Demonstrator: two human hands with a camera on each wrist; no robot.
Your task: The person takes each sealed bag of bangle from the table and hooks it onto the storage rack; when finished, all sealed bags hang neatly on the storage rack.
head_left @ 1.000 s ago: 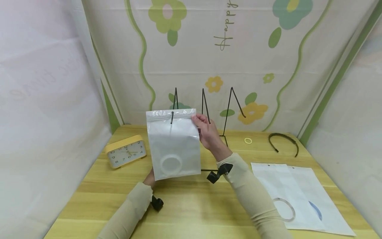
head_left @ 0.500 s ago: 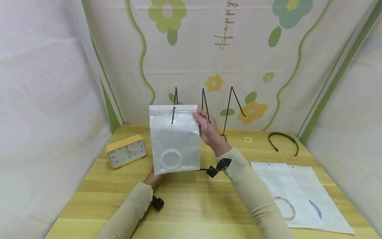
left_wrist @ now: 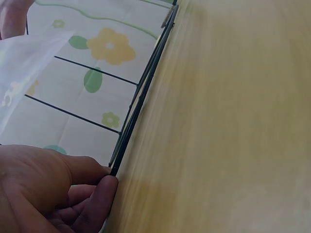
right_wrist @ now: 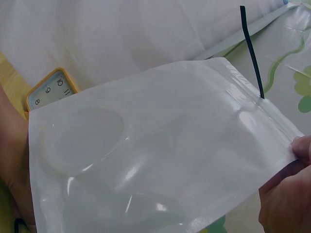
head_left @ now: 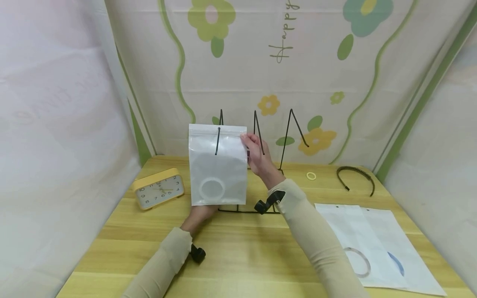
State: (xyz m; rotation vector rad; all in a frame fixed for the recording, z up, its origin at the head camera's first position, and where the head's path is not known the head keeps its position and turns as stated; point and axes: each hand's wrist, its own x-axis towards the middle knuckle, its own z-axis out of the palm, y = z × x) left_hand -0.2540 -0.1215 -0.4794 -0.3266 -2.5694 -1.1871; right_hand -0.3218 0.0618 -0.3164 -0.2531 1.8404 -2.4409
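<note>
a pale flowered cloth (head_left: 238, 82) rises behind the scene, with curling green lines and upright lettering that reads "happy". below it lies the wood-grained counter (head_left: 238, 256). a black wire rack (head_left: 259, 132) stands at the middle of the counter, with three bent prongs in view. to the right, near side, two flat white bags lie overlapping: the left flat bag (head_left: 331, 227) covers part of the right flat bag (head_left: 404, 248), and each has a small hole by its far edge.

a smaller white zip bag (head_left: 218, 161) hangs upright on the rack's left prong, which comes out through the bag near its top edge. the right hand (head_left: 257, 159) pinches the bag's right edge near the top, thumb against a finger. the left hand (head_left: 203, 212), below the bag, has its thumb and finger clamped on the left end of the rack's base rod.

a yellow clock (head_left: 159, 191) sits left of the rack, tilted. a dark braided headband (head_left: 360, 170) lies far right. a round shape (head_left: 211, 189) shows low in the zip bag, a greyish ring (head_left: 367, 259) in the left flat bag, part of a blue ring (head_left: 397, 263) in the right one. smallest is a yellow ring (head_left: 307, 176), left of the headband.
</note>
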